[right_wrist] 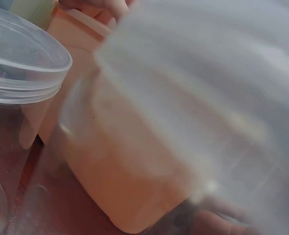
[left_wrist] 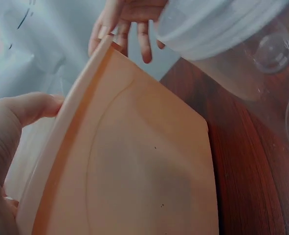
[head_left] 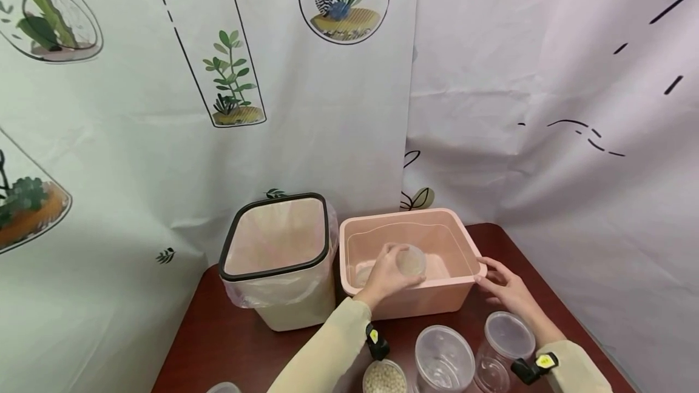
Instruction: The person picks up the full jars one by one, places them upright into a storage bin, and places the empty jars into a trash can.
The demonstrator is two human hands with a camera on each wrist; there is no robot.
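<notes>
At pink basin (head_left: 420, 303), left hand (head_left: 386, 276) pinches clear tub (head_left: 412, 261); right hand (head_left: 505, 287) touches basin, fingers spread. Transfer likely; next needs steady hold.

Pink tub (head_left: 426, 300): was smooth, matt plastic
Cup (head_left: 412, 261): was translucent plastic
Jar (head_left: 445, 361): was glossy clear plastic
Table (head_left: 218, 344): looked wooden, smooth
Backdrop (head_left: 338, 120): looked creased cloth
</notes>
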